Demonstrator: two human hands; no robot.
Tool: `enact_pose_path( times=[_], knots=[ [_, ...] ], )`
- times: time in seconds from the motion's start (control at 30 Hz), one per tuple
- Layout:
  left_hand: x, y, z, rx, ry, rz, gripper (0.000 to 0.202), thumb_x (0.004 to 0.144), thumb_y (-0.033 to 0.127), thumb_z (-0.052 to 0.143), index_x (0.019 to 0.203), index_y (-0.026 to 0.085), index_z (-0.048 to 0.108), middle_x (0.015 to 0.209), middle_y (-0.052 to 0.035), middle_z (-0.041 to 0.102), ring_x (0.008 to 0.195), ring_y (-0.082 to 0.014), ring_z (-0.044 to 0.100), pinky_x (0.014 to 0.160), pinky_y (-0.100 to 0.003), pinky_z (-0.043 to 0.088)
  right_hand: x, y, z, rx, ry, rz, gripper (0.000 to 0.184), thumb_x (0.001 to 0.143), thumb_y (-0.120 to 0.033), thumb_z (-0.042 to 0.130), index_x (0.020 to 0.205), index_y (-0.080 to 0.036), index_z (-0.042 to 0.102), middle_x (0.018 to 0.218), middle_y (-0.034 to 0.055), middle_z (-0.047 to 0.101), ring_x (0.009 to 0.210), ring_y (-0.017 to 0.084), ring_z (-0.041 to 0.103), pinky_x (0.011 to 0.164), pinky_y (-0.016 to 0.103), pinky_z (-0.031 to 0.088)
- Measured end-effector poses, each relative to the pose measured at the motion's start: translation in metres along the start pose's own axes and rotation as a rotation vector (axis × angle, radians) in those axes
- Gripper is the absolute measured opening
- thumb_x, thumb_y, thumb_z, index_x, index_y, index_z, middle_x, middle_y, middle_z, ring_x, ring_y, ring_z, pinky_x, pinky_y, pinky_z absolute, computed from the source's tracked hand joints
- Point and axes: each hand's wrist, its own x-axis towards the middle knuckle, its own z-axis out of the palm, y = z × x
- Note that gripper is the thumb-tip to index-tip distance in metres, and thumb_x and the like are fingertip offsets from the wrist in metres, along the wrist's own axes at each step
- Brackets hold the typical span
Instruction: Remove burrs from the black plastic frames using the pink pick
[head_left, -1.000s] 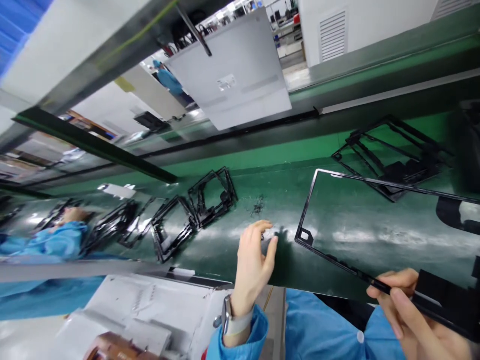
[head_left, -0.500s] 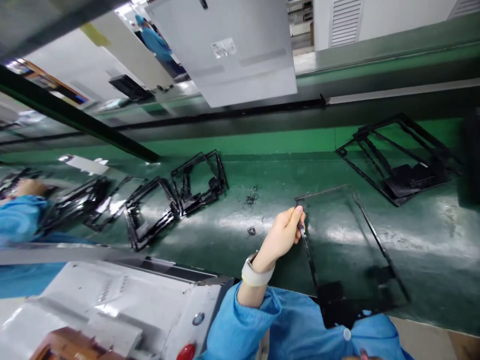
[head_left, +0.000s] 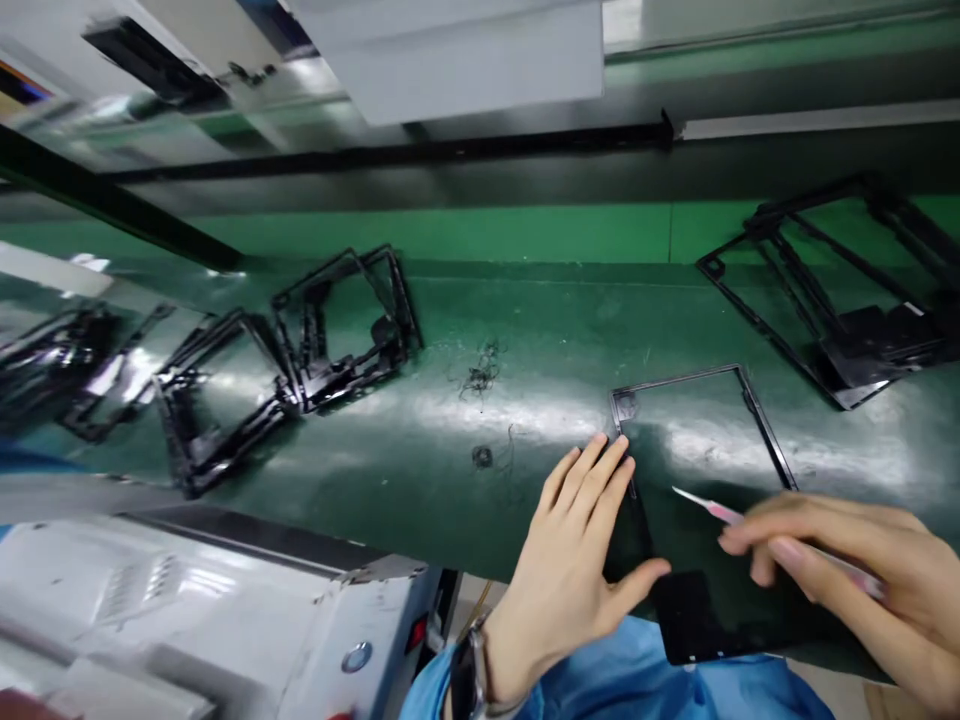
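A thin black rectangular plastic frame (head_left: 679, 380) lies on the green bench in front of me, its dark near end close to my blue smock. Fingers stretched, my left hand (head_left: 574, 560) rests flat on the left side of this frame. My right hand (head_left: 847, 560) is closed around a slim pink-handled knife (head_left: 724, 513). Its pale pointed tip hangs over the opening of the frame, pointing left. Part of the right side of the frame is hidden behind my right hand.
Black shavings (head_left: 482, 372) lie in small tangles left of the frame. More black frames (head_left: 349, 330) stand in a row to the left, and a stack of frames (head_left: 832, 290) is at the right. A white machine (head_left: 225, 610) borders the bench at lower left.
My left hand has gone from pinching the frame's left side to lying flat on it. My right hand has come into full view with the knife. The view has shifted down and right.
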Motion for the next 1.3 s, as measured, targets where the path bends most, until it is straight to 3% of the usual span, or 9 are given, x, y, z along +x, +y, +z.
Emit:
enact_pose_path(
  times=[0.17,0.3,0.37,0.5,0.7,0.9,1.0,1.13,1.3],
  knots=[
    [0.003,-0.010,0.003,0.021,-0.097,0.053,0.076,0.104,0.049,0.063,0.162,0.006,0.038,0.172,-0.0193,0.041,0.165,-0.0317,0.028,0.134,-0.051,0.026,0.046,-0.001,0.006,-0.110,-0.082,-0.008,0.035,0.111,-0.024,0.047,0.144,-0.034,0.055,0.102,-0.0003,0.077,0.086,0.016,0.076,0.075,0.027,0.060],
    [0.007,-0.016,-0.002,0.018,-0.130,0.050,0.076,0.104,0.047,0.063,0.164,0.008,0.038,0.176,-0.0190,0.033,0.166,-0.0343,0.023,0.133,-0.054,0.026,0.053,0.000,0.025,-0.190,-0.070,-0.133,0.022,0.110,-0.017,0.045,0.121,-0.025,0.062,0.094,0.0000,0.074,0.071,0.015,0.071,0.069,0.029,0.056],
    [0.006,-0.017,-0.003,0.015,-0.137,0.042,0.077,0.103,0.046,0.065,0.164,0.008,0.038,0.175,-0.0192,0.034,0.166,-0.0345,0.025,0.134,-0.054,0.025,0.052,0.002,0.031,-0.136,-0.023,-0.145,0.024,0.109,-0.015,0.046,0.126,-0.024,0.061,0.090,-0.0010,0.074,0.068,0.014,0.069,0.068,0.028,0.056],
    [0.003,-0.016,-0.002,0.020,-0.147,0.033,0.077,0.102,0.046,0.065,0.164,0.009,0.038,0.174,-0.0188,0.036,0.165,-0.0348,0.028,0.134,-0.054,0.024,0.049,0.003,0.031,0.049,0.037,-0.207,0.037,0.104,-0.009,0.051,0.136,-0.026,0.060,0.109,0.0037,0.074,0.092,0.016,0.073,0.082,0.027,0.061],
    [0.004,-0.016,-0.001,0.025,-0.135,0.031,0.077,0.103,0.047,0.063,0.165,0.010,0.036,0.173,-0.0181,0.039,0.165,-0.0344,0.029,0.133,-0.054,0.025,0.056,-0.004,0.026,0.272,-0.043,-0.089,0.072,0.093,-0.010,0.068,0.159,-0.029,0.043,0.123,0.0054,0.067,0.116,0.019,0.068,0.106,0.036,0.060],
    [0.004,-0.015,-0.001,0.031,-0.114,0.038,0.078,0.101,0.045,0.067,0.164,0.010,0.039,0.173,-0.0188,0.039,0.164,-0.0343,0.030,0.133,-0.053,0.026,0.064,-0.001,0.032,0.388,0.031,-0.065,0.022,0.112,-0.022,0.054,0.124,-0.026,0.072,0.088,-0.0032,0.067,0.072,0.009,0.065,0.069,0.022,0.059],
    [0.004,-0.015,-0.001,0.035,-0.118,0.030,0.078,0.100,0.046,0.067,0.164,0.010,0.039,0.174,-0.0183,0.038,0.164,-0.0343,0.030,0.134,-0.053,0.025,0.065,-0.002,0.034,0.262,0.089,-0.130,0.029,0.115,-0.026,0.050,0.103,-0.023,0.077,0.080,-0.0037,0.069,0.074,0.011,0.063,0.071,0.024,0.055],
    [0.004,-0.015,-0.001,0.035,-0.116,0.032,0.078,0.100,0.046,0.067,0.164,0.009,0.039,0.173,-0.0184,0.038,0.164,-0.0345,0.030,0.134,-0.053,0.025,0.063,-0.008,0.035,0.187,0.070,-0.172,0.037,0.116,-0.022,0.044,0.095,-0.020,0.075,0.082,-0.0018,0.072,0.077,0.011,0.065,0.073,0.024,0.055],
    [0.004,-0.015,0.000,0.036,-0.111,0.038,0.077,0.100,0.047,0.066,0.163,0.009,0.040,0.172,-0.0188,0.040,0.164,-0.0346,0.031,0.134,-0.053,0.025,0.059,-0.006,0.041,0.183,0.033,-0.067,0.013,0.106,-0.016,0.060,0.103,-0.020,0.072,0.095,-0.0014,0.077,0.077,0.011,0.071,0.074,0.023,0.058]
  ],
)
